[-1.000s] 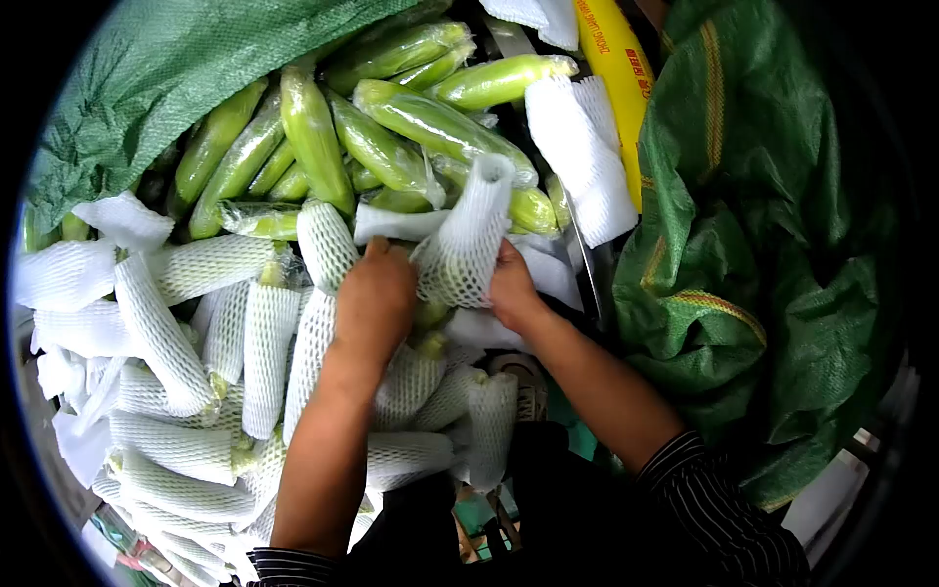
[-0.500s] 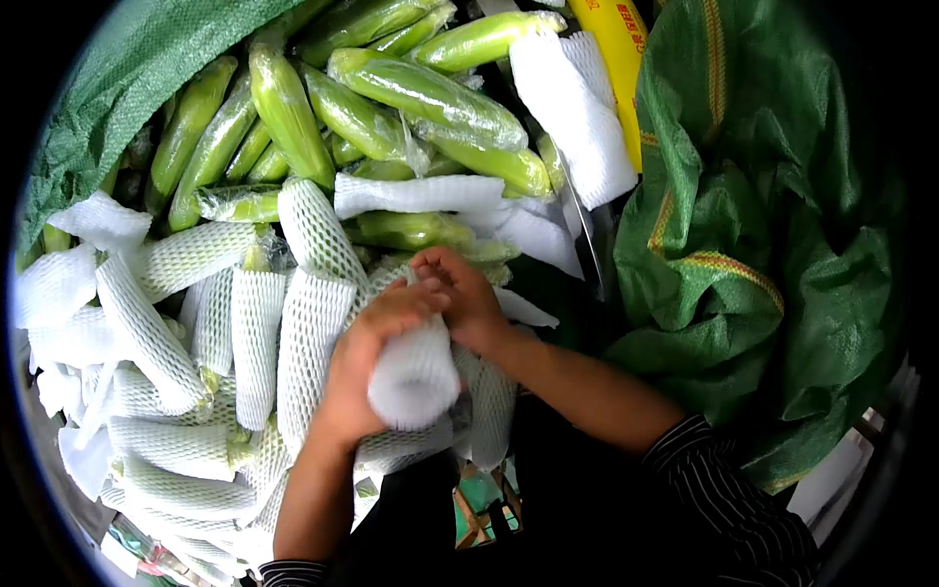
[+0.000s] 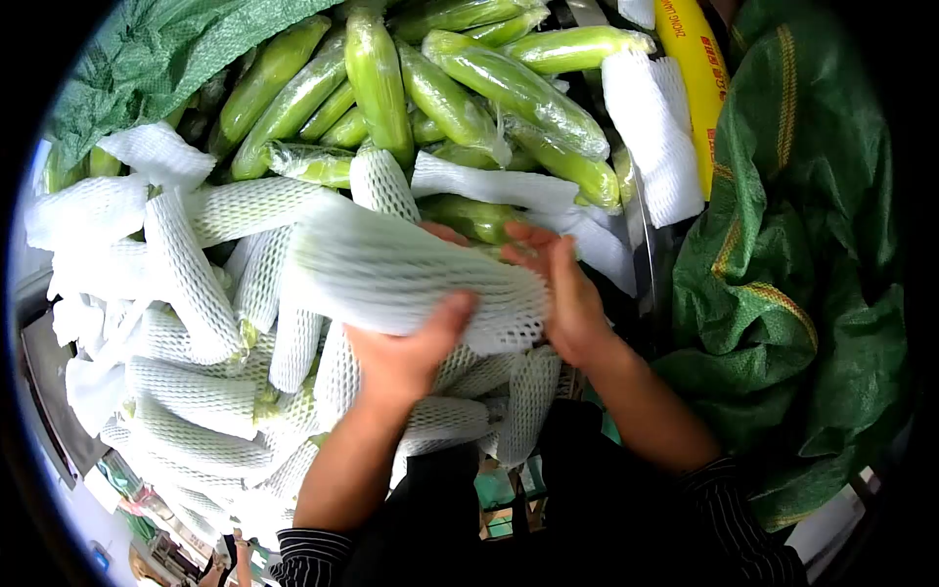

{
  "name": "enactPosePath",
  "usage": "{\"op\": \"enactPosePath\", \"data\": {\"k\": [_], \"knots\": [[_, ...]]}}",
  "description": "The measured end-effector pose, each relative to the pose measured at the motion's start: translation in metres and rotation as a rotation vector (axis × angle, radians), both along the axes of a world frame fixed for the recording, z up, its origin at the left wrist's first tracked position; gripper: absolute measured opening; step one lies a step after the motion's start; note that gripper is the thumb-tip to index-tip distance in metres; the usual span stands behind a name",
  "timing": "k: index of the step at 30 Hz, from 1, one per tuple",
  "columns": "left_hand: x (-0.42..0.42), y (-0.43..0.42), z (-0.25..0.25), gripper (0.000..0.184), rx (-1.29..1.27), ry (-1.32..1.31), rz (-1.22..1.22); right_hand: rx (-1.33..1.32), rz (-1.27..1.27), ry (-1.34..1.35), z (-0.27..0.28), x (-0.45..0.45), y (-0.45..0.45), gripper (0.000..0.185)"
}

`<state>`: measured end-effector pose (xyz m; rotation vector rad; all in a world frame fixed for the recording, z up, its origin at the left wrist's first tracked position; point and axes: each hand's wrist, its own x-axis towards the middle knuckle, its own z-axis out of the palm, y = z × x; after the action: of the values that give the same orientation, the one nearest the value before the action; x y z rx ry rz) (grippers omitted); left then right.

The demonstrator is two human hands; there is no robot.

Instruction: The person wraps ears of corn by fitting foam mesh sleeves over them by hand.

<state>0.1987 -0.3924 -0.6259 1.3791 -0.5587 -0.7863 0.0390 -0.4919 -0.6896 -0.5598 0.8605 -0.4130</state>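
A cob in a white foam net (image 3: 391,269) lies across the front of me, blurred at its left end. Around its underside my left hand (image 3: 411,347) is wrapped, thumb on the near side. At the net's right end is my right hand (image 3: 572,293), its fingers apart and its palm beside the net's edge. Behind my hands lie green cobs in clear film (image 3: 518,93). A flat white foam net (image 3: 494,184) rests in front of them. Many netted cobs (image 3: 191,391) are heaped at the left and below my hands.
Green woven sacking (image 3: 176,59) covers the back left. At the right hangs a dark green sack (image 3: 782,293) with yellow seams. Beside it are a yellow bag (image 3: 693,78), folded white foam nets (image 3: 653,137) and a metal edge (image 3: 641,240).
The netted cob has swung from pointing towards me to lying sideways, its far end now to the left. My right hand has moved right and its fingers have spread. The view has shifted.
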Motion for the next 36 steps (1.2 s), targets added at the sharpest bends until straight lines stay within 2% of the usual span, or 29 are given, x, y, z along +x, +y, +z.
{"op": "enactPosePath", "data": {"k": [3, 5, 6, 8, 9, 10, 12, 13, 14, 15, 16, 17, 18, 20, 21, 22, 24, 26, 27, 28, 30, 31, 33, 34, 36], "knots": [[0.006, -0.019, 0.028, 0.073, -0.248, 0.103, 0.08, 0.572, -0.099, -0.637, 0.038, 0.019, 0.015, 0.048], [-0.012, -0.017, 0.027, 0.09, -0.313, 0.115, 0.157, 0.373, -0.066, -0.541, 0.051, 0.028, 0.018, 0.053], [-0.014, -0.005, 0.018, 0.092, -0.291, 0.114, 0.193, 0.28, -0.056, -0.485, 0.057, 0.032, 0.022, 0.055], [0.005, 0.027, 0.015, 0.089, -0.246, 0.303, 0.304, 0.237, 0.05, -0.426, 0.07, 0.042, 0.036, 0.056], [0.02, 0.041, 0.03, 0.088, -0.11, 0.209, 0.234, 0.086, 0.225, -0.409, 0.06, 0.039, 0.04, 0.053], [0.037, 0.056, 0.055, 0.088, 0.028, 0.109, 0.169, 0.075, 0.268, -0.395, 0.062, 0.039, 0.034, 0.051], [0.065, 0.079, 0.089, 0.094, 0.592, -0.405, -0.042, -0.543, 0.481, 0.011, 0.049, 0.027, 0.006, 0.047], [0.065, 0.08, 0.091, 0.104, 0.741, -0.762, -0.232, -0.856, 0.378, 0.141, 0.044, 0.022, -0.007, 0.045], [0.065, 0.089, 0.092, 0.109, 0.927, -0.469, -0.291, -1.282, 0.327, 0.336, 0.02, 0.02, -0.023, 0.045], [0.062, 0.1, 0.085, 0.109, 1.013, -0.738, -0.332, -1.497, 0.285, 0.427, 0.001, 0.025, -0.038, 0.044], [0.06, 0.107, 0.077, 0.108, 1.088, -1.013, -0.378, -1.581, 0.323, 0.458, -0.012, 0.036, -0.048, 0.042], [0.057, 0.106, 0.075, 0.097, 1.029, -1.147, -0.372, -1.661, 0.359, 0.493, -0.023, 0.05, -0.055, 0.04], [0.055, 0.101, 0.078, 0.091, 0.897, -1.111, -0.36, -1.736, 0.402, 0.528, -0.028, 0.057, -0.06, 0.039], [0.055, 0.078, 0.091, 0.077, 0.649, -1.037, -0.316, -1.637, 0.658, 0.621, -0.023, 0.061, -0.074, 0.05], [0.062, 0.061, 0.097, 0.061, 0.529, -0.95, -0.35, -1.591, 0.765, 0.641, -0.011, 0.071, -0.079, 0.056], [0.064, 0.046, 0.106, 0.056, 0.505, -0.903, -0.411, -1.299, 0.695, 0.439, 0.003, 0.064, -0.075, 0.064], [0.048, 0.014, 0.102, 0.052, 0.344, -0.73, -0.186, -0.696, 0.554, 0.056, 0.047, 0.031, -0.048, 0.081], [0.038, -0.006, 0.084, 0.05, 0.248, -0.691, -0.35, -0.436, 0.659, -0.164, 0.078, 0.007, -0.027, 0.098], [0.047, -0.01, 0.065, 0.049, 0.171, -0.774, -0.653, -0.417, 0.604, -0.233, 0.074, -0.004, -0.018, 0.096], [0.014, -0.013, 0.059, 0.036, 0.272, -0.343, -0.48, -0.396, 0.551, -0.303, 0.069, -0.015, -0.009, 0.094], [-0.02, -0.018, 0.027, 0.026, 0.145, -0.232, -0.279, -0.098, 0.336, -0.405, 0.057, -0.029, 0.0, 0.087], [-0.036, -0.018, 0.016, 0.024, 0.174, -0.217, -0.192, 0.048, 0.22, -0.451, 0.051, -0.035, 0.005, 0.084], [-0.065, -0.02, -0.002, 0.022, 0.159, -0.167, -0.044, 0.141, 0.119, -0.433, 0.04, -0.049, 0.015, 0.074], [-0.077, -0.021, -0.013, 0.022, 0.17, -0.125, 0.028, 0.093, 0.15, -0.375, 0.034, -0.056, 0.019, 0.067], [-0.09, -0.015, -0.041, 0.027, 0.265, -0.42, 0.0, -0.003, 0.216, -0.265, 0.017, -0.068, 0.027, 0.052]]}}
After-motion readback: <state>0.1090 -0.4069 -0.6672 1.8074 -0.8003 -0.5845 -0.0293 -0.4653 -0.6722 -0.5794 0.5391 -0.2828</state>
